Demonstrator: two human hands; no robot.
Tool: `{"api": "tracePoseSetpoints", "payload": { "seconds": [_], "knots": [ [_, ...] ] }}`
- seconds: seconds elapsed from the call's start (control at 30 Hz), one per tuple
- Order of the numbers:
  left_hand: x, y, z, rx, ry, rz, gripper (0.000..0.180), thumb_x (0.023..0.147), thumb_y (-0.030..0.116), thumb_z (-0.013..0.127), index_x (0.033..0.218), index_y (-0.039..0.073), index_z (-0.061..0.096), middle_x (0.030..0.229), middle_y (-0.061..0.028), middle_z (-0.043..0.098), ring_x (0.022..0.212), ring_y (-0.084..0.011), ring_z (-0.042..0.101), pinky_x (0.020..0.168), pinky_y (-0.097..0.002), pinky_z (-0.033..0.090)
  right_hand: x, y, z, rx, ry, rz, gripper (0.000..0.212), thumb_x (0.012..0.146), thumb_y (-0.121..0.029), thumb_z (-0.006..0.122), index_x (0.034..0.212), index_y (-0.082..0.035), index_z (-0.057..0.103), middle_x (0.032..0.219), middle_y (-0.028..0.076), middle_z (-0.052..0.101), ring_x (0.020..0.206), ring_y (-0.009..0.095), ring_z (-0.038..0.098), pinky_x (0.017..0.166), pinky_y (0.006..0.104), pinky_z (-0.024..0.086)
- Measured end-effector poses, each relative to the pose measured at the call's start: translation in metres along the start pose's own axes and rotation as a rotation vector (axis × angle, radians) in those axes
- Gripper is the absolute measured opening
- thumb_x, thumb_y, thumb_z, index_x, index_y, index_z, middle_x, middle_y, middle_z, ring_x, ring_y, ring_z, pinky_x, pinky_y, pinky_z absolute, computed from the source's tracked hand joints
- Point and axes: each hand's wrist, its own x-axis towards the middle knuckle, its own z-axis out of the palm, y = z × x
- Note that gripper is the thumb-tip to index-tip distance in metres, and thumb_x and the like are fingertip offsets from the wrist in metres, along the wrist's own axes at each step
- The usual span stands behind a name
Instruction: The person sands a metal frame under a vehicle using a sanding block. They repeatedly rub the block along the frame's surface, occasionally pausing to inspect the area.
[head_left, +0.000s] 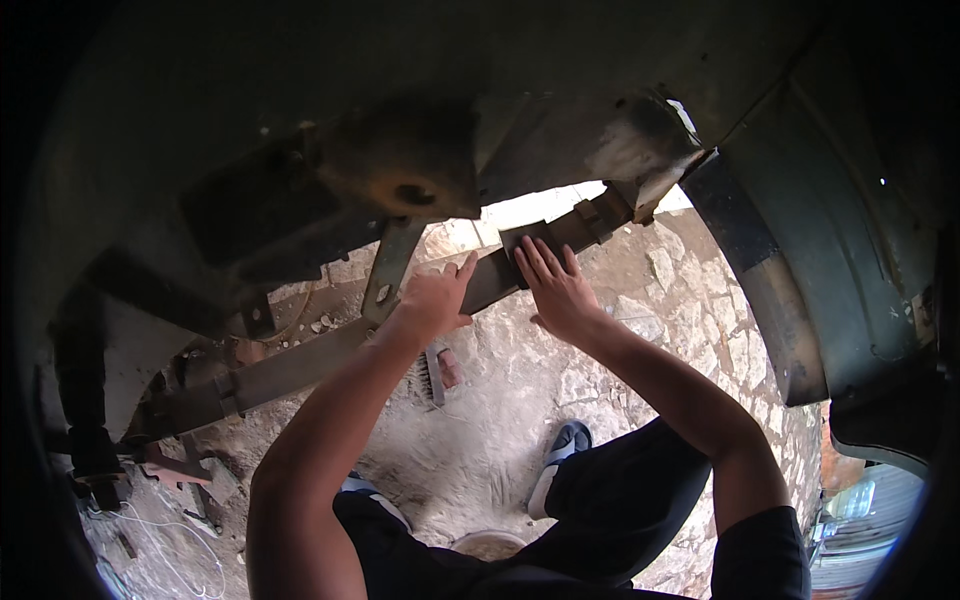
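A long dark leaf spring (290, 365) slants under a vehicle from lower left to upper right. My left hand (432, 300) lies across its middle, thumb at the near edge, index finger stretched out, and the other fingers bent over the far side, partly hidden. To the right, my right hand (560, 295) rests flat, fingers extended, on a dark square plate (522, 240) on the spring. Beyond that plate, a clamp (590, 215) wraps the spring. A flat metal strap (393, 265) hangs down to the spring beside my left hand.
Low overhead sits a rusty bracket (405, 165) with a round hole. A curved green body panel (840, 230) bounds the right side. On the stony ground lie a wire brush (434, 375) and a reddish block (449, 368). At lower left stands a reddish metal piece (175, 467) near a white cord (205, 545).
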Motion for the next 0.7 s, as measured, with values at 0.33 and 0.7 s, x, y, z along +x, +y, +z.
{"api": "tracePoseSetpoints", "payload": {
  "seconds": [0.33,0.7],
  "knots": [
    [-0.001,0.004,-0.006,-0.015,-0.045,0.016,0.111,0.081,0.05,0.077,0.16,0.011,0.009,0.135,-0.0238,0.056,0.112,-0.0394,0.065,0.094,-0.0475,0.052,-0.01,-0.011,-0.003,0.019,-0.019,0.045,0.112,0.075,-0.043,0.083,0.157,-0.001,0.019,0.164,0.017,0.02,0.15,0.032,0.025,0.117,0.0563,0.028],
    [-0.014,-0.006,0.002,0.144,-0.049,0.038,0.103,0.082,0.048,0.076,0.158,0.01,0.019,0.125,-0.0197,0.063,0.108,-0.0337,0.066,0.091,-0.0455,0.051,-0.003,-0.018,0.003,0.27,0.066,0.143,0.105,0.075,-0.047,0.083,0.153,-0.004,0.029,0.162,0.017,0.026,0.148,0.034,0.028,0.115,0.0534,0.032]
  ]
}}
